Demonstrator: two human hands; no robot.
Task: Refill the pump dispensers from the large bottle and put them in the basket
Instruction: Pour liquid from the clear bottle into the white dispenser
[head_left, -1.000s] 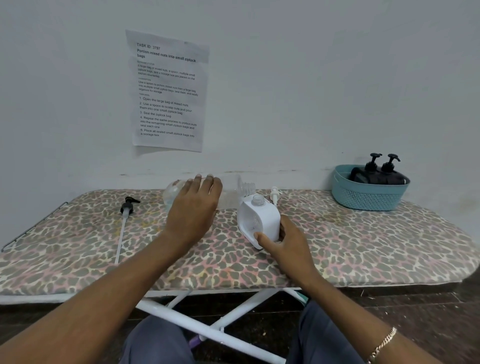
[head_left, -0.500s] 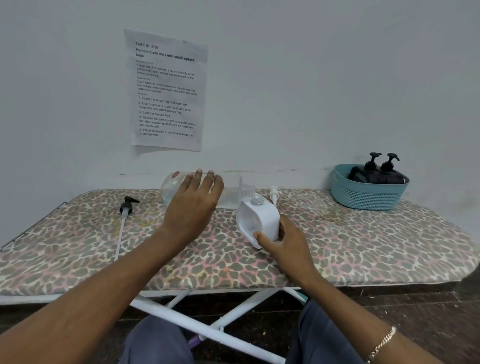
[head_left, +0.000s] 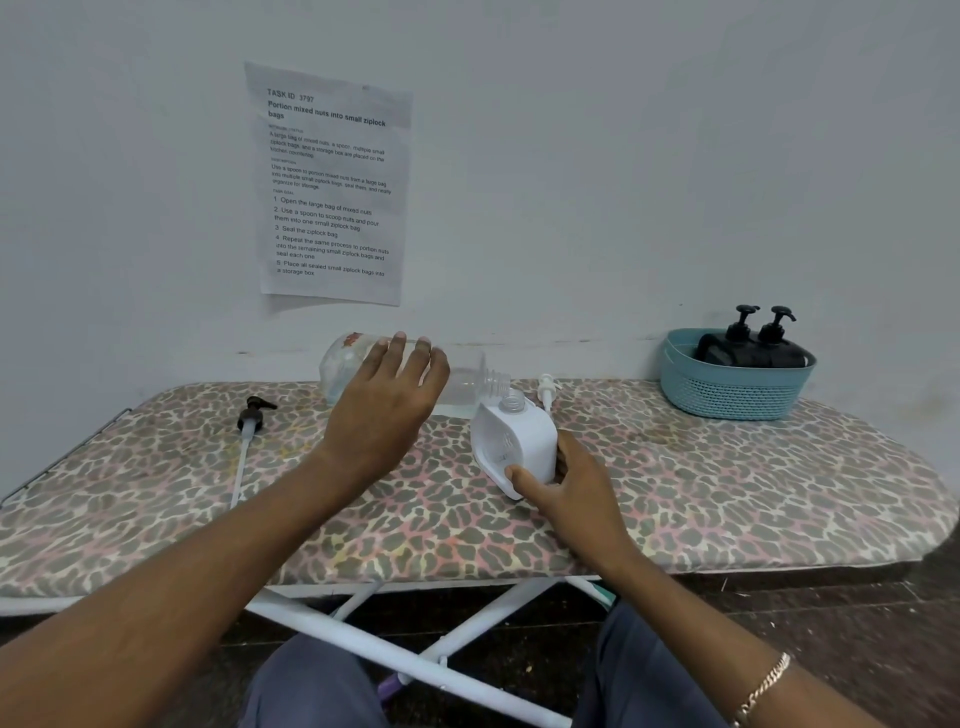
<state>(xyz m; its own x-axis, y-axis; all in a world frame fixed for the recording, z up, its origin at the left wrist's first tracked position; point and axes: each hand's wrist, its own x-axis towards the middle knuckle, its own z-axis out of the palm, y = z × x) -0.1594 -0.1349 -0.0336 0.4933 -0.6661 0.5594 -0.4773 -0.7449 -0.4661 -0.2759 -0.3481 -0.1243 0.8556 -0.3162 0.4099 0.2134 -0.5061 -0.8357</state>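
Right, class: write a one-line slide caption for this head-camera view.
Left hand holds the large bottle sideways, mouth near the open white dispenser gripped by the right hand.

We see the bottle (head_left: 467, 383) just behind-left of the dispenser (head_left: 522, 441) mid-surface (head_left: 727, 499), a pump (head_left: 253, 415) far left, and the basket (head_left: 727, 391), holding two dispensers (head_left: 753, 352), far right.
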